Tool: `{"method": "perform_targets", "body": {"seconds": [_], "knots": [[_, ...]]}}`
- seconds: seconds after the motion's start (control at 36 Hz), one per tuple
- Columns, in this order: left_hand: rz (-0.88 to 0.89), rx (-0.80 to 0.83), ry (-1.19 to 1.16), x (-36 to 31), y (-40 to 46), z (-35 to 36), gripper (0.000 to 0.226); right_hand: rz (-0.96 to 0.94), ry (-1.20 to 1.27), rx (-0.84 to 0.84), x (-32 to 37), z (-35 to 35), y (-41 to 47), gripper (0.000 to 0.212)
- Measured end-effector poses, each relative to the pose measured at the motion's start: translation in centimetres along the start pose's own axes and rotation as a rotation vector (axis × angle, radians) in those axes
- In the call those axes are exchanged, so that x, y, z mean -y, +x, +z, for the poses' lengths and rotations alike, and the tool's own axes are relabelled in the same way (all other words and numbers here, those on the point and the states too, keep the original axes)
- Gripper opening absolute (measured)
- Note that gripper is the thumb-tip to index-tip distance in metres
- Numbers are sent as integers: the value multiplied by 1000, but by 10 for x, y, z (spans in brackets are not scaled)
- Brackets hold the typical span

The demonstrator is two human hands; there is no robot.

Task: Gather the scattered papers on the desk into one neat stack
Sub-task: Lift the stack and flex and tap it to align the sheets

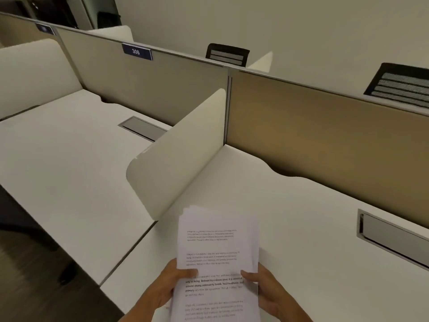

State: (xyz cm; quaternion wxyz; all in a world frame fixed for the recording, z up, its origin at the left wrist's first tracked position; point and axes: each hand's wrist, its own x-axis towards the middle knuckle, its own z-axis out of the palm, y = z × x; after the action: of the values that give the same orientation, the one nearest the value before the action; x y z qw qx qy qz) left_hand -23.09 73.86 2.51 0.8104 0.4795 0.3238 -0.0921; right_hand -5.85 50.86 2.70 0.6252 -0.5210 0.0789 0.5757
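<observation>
Cubicle desks run in a row before you, split by a beige back partition (325, 126) and a cream side divider (176, 163) that stands just beyond the far end of what you hold; off to the left of your grip lies the neighbouring desk (58, 159) with its numbered plate (137, 51) on the panel behind; no loose sheet shows on either surface.

Your left hand (162, 291) grips the papers (218, 247) by their left edge, thumb curled over the printed face, fingers hidden beneath; the bundle sits between your two hands, its long axis running straight away from you toward the divider, its near end out of view at the bottom; your right hand (269, 291) pinches the right edge the same way, thumb on top.

At the far end the sheets fan slightly, edges not quite flush, so I judge the gathering done and the squaring left; both hands are equally near, and the desk (301, 217) lies directly beneath the grip, with a cable hatch (392, 238) well to the right; tapping the short edge down there would likely line them up.
</observation>
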Motion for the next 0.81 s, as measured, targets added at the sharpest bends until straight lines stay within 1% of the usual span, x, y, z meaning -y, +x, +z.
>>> {"method": "perform_targets", "body": {"seconds": [0.06,0.08,0.17,0.22,0.28,0.36,0.44,0.53,0.58,0.64,0.67,0.72,0.81], "knots": [[10,-36,2,-5,4,-10,64,-35,22,31,5,2,8,52],[21,-64,14,-8,5,-13,65,-46,14,12,7,4,12,51],[91,-140,82,-10,12,-16,66,-23,-70,-128,9,12,25,46],[133,-146,115,-7,18,-15,66,26,-145,-171,8,17,33,42],[136,-161,144,-4,23,-14,68,64,-209,-219,7,22,41,38],[106,-224,194,4,33,-14,66,74,-267,-324,7,29,51,34],[72,-325,302,10,45,-16,57,66,-303,-378,3,33,59,34],[45,-485,494,11,54,-13,48,73,-328,-424,0,38,63,34],[29,-629,679,10,59,-10,41,90,-405,-491,-2,45,64,40],[-56,-736,893,8,62,-8,47,129,-565,-609,-2,54,62,48],[-104,-759,937,6,63,-6,51,145,-628,-656,-1,58,61,48],[-162,-771,926,4,64,-2,54,151,-702,-701,1,65,59,48],[-182,-764,859,3,68,3,55,144,-724,-697,1,68,61,53]]}}
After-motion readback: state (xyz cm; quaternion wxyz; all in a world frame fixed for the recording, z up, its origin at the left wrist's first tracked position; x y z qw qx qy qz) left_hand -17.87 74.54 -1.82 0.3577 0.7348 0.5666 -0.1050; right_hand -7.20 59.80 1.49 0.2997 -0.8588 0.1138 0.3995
